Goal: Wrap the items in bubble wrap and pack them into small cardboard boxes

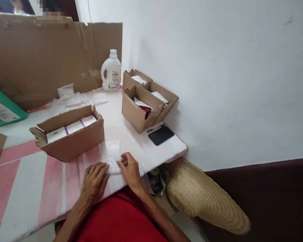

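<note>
Landmark: one long carton point(75, 144), cardboard, open-topped, holding a row of white packs point(74, 127) with purple edges.

Right of and beyond the long carton: three open cardboard boxes, clustered by the wall. Front box point(133, 116): white material and a dark red item point(145, 109). Right-hand box point(170, 104): white wrapped contents. Rear box point(127, 79): white contents likewise.

Just behind the long carton: clear plastic bags point(70, 99), loose pile.

Near side, right of the long carton: one bubble-wrap piece point(112, 153), clear, flat on the tablecloth — a hand at either edge.

Left hand point(96, 181): palm down, fingers side by side, tips on the wrap's left edge; grip cannot be told. Right hand point(130, 168): fingers curled, thumb and forefinger at the right edge; whether pinched shut cannot be told.

Labelled goods: white jug point(111, 74), capped, behind and right of the long carton, label with green band; green bottle point(2, 107), left of the long carton, white label — lettering on both too small to read.

Far right of the long carton: black phone point(161, 135), with a pen point(156, 128) beside it
</note>
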Motion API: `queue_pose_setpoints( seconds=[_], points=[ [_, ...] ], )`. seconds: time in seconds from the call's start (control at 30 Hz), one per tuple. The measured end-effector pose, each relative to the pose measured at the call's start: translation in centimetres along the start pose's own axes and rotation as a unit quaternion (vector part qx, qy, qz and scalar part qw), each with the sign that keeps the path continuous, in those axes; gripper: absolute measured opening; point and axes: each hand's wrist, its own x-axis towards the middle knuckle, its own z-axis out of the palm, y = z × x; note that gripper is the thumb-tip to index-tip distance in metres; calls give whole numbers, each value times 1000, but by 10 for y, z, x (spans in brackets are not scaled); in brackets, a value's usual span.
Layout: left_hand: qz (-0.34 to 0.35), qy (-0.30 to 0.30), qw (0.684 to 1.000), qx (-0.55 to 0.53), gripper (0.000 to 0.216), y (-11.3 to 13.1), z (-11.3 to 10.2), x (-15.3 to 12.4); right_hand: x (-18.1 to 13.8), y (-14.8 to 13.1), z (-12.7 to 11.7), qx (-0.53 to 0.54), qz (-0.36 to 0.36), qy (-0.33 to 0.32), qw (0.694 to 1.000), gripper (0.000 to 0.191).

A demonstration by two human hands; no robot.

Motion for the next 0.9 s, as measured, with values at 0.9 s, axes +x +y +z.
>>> queue_pose_setpoints(
  seconds=[0.9],
  points=[
    [16,-52,997,54,63,3,45,28,7,13,-8,-251,-154,24,955,48]
  ],
)
